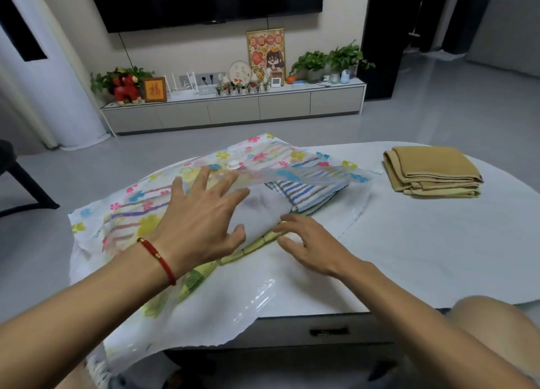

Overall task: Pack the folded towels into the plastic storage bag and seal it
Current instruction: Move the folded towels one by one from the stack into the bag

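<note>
A clear plastic storage bag printed with coloured flowers lies across the white table, its mouth toward the right and its near edge hanging over the table's front. Striped folded towels lie inside it, the blue-striped one near the mouth. My left hand, with a red cord on the wrist, hovers flat over the bag with fingers spread. My right hand rests with fingers apart at the towels' near edge, touching the bag's lower sheet. A tan folded towel lies apart at the far right of the table.
A white valve cap sits on the bag's top sheet. The table has a drawer handle under its front edge. My knee shows at the lower right. A TV cabinet with plants and ornaments stands across the grey floor.
</note>
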`<state>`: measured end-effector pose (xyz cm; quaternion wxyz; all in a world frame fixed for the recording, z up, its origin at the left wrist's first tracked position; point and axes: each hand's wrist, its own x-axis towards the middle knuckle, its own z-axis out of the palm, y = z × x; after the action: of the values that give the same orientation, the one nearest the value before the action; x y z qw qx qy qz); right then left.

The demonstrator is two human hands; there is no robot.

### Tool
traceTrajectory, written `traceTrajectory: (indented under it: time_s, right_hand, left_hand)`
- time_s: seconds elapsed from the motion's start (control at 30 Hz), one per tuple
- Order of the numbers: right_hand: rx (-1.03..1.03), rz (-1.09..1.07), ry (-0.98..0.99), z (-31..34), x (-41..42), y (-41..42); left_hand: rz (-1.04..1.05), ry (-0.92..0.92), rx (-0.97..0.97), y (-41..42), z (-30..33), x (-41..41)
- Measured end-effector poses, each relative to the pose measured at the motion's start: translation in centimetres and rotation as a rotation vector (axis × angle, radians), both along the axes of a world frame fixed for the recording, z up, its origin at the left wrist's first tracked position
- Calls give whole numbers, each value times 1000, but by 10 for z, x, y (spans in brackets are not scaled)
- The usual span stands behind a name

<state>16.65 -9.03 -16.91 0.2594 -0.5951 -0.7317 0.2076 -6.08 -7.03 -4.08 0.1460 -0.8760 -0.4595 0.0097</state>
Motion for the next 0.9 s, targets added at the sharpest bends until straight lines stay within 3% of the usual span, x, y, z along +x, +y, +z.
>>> traceTrajectory:
  time_s: [0.1,0.17,0.3,0.43,0.53,0.7,0.83,0.9]
  right_hand:
    - [-184,-161,250,18,70,-29]
    - [-184,-351,358,24,120,-35]
    - [58,-747,105,18,221,-20]
    - [9,-938,-165,5,307,19]
    - [-126,-1042,-179,-1,351,47]
    - [-308,-1170,-39,-14,394,85]
    - [-361,-1264,-73,-16,408,95]
    - [-312,-1251,-220,-12,409,95]
  left_hand:
    - [-63,25,3,16,-6,33]
    - [-89,41,-7,29,-9,53]
    - [-109,57,-22,44,-15,84]
    - [-115,24,-57,58,-10,108]
    - [-114,-9,-75,69,-4,117]
    - [-132,-50,-26,95,-4,123]
    - [-152,-68,14,116,-13,119]
    - [-165,-73,33,123,-18,116]
